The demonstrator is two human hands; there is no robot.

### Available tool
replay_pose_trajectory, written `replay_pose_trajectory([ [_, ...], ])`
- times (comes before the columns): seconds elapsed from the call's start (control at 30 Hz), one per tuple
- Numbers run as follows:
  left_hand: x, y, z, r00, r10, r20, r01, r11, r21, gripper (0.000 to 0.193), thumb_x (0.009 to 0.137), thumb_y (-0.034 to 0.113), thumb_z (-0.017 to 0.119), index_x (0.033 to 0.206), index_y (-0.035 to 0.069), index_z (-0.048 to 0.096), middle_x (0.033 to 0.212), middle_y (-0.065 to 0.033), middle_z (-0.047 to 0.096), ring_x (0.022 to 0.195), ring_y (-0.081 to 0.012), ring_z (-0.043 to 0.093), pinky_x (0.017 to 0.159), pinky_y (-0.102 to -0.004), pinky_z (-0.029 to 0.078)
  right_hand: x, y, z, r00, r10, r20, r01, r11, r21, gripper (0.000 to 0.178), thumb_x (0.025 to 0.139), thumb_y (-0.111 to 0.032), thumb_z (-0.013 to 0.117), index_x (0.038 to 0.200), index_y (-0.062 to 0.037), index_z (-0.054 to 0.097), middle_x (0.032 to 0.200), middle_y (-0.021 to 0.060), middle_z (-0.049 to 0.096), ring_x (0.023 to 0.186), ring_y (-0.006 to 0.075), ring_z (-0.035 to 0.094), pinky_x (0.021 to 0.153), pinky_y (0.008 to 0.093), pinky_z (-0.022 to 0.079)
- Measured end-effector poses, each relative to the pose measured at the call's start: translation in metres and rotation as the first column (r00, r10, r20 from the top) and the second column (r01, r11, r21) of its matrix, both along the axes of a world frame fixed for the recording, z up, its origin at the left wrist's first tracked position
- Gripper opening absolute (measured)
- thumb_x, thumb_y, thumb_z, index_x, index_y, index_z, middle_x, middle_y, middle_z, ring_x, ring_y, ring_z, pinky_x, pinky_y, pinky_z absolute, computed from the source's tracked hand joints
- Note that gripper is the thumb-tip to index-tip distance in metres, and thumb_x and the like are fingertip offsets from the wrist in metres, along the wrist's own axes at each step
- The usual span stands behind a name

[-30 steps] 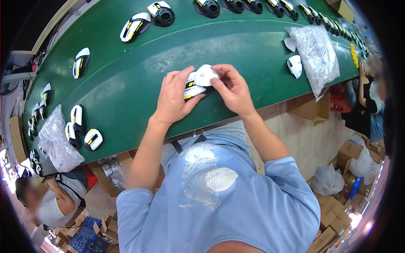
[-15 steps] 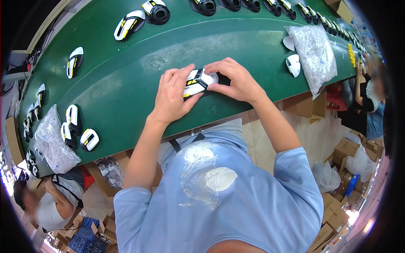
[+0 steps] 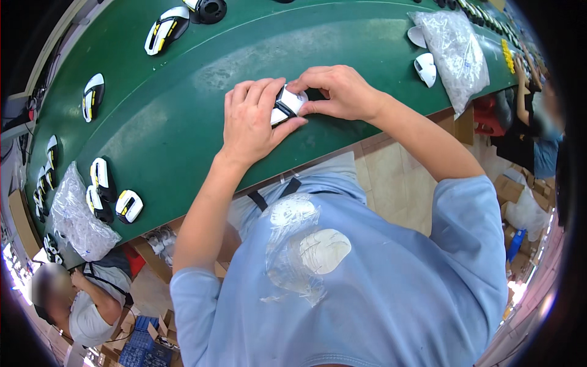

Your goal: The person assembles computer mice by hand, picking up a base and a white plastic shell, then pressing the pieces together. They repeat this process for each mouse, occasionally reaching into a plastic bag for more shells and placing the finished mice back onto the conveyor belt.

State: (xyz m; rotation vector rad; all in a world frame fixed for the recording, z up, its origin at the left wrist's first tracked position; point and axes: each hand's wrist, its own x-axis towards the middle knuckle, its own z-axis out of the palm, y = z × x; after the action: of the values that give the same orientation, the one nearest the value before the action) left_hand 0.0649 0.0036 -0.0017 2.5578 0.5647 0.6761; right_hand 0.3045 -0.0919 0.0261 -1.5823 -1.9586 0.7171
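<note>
Over the green table, both hands hold a white and black plastic casing (image 3: pixel 292 103) with a smooth rounded white end. My left hand (image 3: pixel 252 122) wraps its left part, fingers over the top and thumb along the near edge. Its far-left portion is hidden under those fingers. My right hand (image 3: pixel 342 93) pinches the rounded white end between thumb and fingertips. Whether that end is a separate piece I cannot tell. Similar casings in white, black and yellow lie to the left, one (image 3: pixel 129 207) near the table edge and another (image 3: pixel 93 98) farther back.
A clear plastic bag (image 3: pixel 452 58) lies at the right of the green table (image 3: pixel 177 134), beside loose white shells (image 3: pixel 425 69). Another bag (image 3: pixel 79 214) is at the left. More casings line the far side. Co-workers sit at left and right; cardboard boxes stand on the floor.
The view has shifted, so the far row of casings shows less. My left fingers now cover more of the held casing, hiding its yellow marks. The right hand keeps its pinch on the white end.
</note>
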Motion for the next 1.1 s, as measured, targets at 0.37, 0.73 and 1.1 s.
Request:
replay_pose_trajectory([
  [0.37, 0.001, -0.003, 0.0, 0.999, 0.035, 0.017, -0.036, 0.999, 0.004, 0.06, 0.08, 0.042, 0.093, 0.127, 0.012, 0.073, 0.129, -0.0053, 0.073, 0.117, -0.032, 0.062, 0.1, -0.047, 0.046, -0.028, 0.027, 0.043, 0.188, 0.357, -0.915, 0.206, 0.897, 0.392, 0.043, 0.116, -0.03, 0.055, 0.083, -0.0022, 0.059, 0.072, 0.0061, 0.055, 0.051, 0.0197, 0.041, 0.05, 0.0363, 0.035],
  [0.73, -0.01, 0.016, 0.009, 0.993, 0.063, 0.101, -0.059, 0.997, -0.046, 0.059, 0.082, 0.04, 0.093, 0.127, 0.007, 0.073, 0.126, -0.0129, 0.073, 0.115, -0.0361, 0.063, 0.099, -0.0482, 0.051, -0.05, -0.019, 0.041, 0.322, 0.101, -0.941, 0.299, 0.932, 0.203, 0.05, 0.122, -0.037, 0.043, 0.082, -0.0071, 0.044, 0.074, 0.0017, 0.039, 0.061, 0.0122, 0.032, 0.055, 0.0314, 0.027],
  [1.1, -0.089, 0.245, 0.019, 0.691, 0.703, 0.167, -0.697, 0.588, 0.41, 0.073, 0.089, 0.055, 0.084, 0.141, 0.006, 0.068, 0.144, -0.0285, 0.063, 0.131, -0.05, 0.058, 0.111, -0.0606, 0.045, -0.016, -0.1, -0.008, 0.208, -0.36, -0.909, 0.63, 0.76, -0.157, 0.049, 0.121, -0.037, 0.045, 0.082, -0.0086, 0.042, 0.075, -0.0011, 0.035, 0.064, 0.0115, 0.031, 0.057, 0.0317, 0.025],
])
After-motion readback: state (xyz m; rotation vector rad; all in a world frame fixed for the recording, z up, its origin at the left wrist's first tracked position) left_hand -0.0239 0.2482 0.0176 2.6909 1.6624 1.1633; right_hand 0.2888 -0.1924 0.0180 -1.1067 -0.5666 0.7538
